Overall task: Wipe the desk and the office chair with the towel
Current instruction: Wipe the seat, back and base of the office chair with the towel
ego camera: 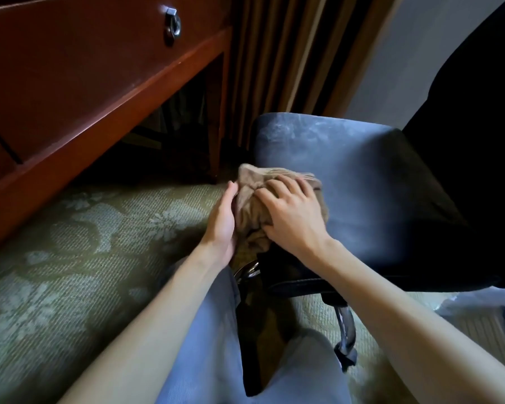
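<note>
Down at floor level, the towel point(252, 205), a beige cloth bunched into folds, sits on the office chair point(362, 182). It is at the near corner of the seat, on the edge opposite the dark backrest point(464, 126), and it drapes over that edge. The right grip point(296, 217), a bare hand, lies on top of the towel. Its fingers point(274, 183) are spread and bent, with the tips dug into the gathered folds so that they hold the cloth against the blue-grey seat. The left grip point(222, 220) stands on edge just beside the seat. Its fingers are straight and its palm is flat against the hanging side of the towel, pressing without closing round anything. Pale smears show on the far corner of the seat.

Below the seat edge a chrome base leg point(346, 325) reaches out over the patterned green carpet point(70, 243). The person's grey-blue trouser legs point(204, 330) are on the carpet under both forearms. The desk point(70, 83), in red-brown wood, stands apart from the chair at the upper left, with a metal ring pull point(173, 24) on its drawer front. Striped curtains point(274, 53) hang behind the chair.
</note>
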Tool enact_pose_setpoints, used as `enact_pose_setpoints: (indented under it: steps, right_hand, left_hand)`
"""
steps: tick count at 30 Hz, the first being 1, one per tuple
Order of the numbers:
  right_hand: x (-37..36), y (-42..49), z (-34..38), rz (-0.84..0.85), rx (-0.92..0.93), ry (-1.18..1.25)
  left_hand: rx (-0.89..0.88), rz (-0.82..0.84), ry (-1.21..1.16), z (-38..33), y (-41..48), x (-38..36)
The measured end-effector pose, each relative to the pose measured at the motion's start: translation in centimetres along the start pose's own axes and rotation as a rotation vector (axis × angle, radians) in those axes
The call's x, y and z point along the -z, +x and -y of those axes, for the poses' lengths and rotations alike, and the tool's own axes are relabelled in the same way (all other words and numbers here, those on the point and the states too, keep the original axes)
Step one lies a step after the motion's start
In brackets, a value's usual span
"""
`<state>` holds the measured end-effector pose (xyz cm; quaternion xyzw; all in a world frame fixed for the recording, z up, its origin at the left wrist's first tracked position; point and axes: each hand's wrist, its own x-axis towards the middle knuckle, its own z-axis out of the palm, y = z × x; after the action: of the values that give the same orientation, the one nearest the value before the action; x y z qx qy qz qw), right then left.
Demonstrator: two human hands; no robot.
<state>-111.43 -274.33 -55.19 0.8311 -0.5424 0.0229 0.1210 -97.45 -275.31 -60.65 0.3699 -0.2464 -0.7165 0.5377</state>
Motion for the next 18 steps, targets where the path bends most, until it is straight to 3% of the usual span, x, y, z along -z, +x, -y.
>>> enact_pose_setpoints:
  steps: [4, 5, 9, 12, 18]
  right_hand:
    - [1.4, -1.3, -2.3, -0.212, -0.184, 0.119]
    - [1.6, -1.8, -2.3, -0.207, -0.187, 0.134]
    - [1.2, -3.5, -1.4, 0.070, -0.137, 0.146]
    - [0.8, -4.0, -3.1, 0.016, -0.193, 0.263]
    - [0.1, -7.7, -12.6, -0.125, -0.554, 0.332]
  left_hand:
    - [-0.180, -0.134, 0.213, -0.8, 0.7, -0.9]
    - [-0.159, -0.178, 0.220, -0.9, 1.1, -1.2]
    - [0.091, -0.277, 0.238, 0.6, 2.1, -2.2]
    - [0.248, -0.236, 0.247, 2.2, 2.4, -2.4]
    - [0.186, -0.175, 0.472, 2.9, 4.0, -4.0]
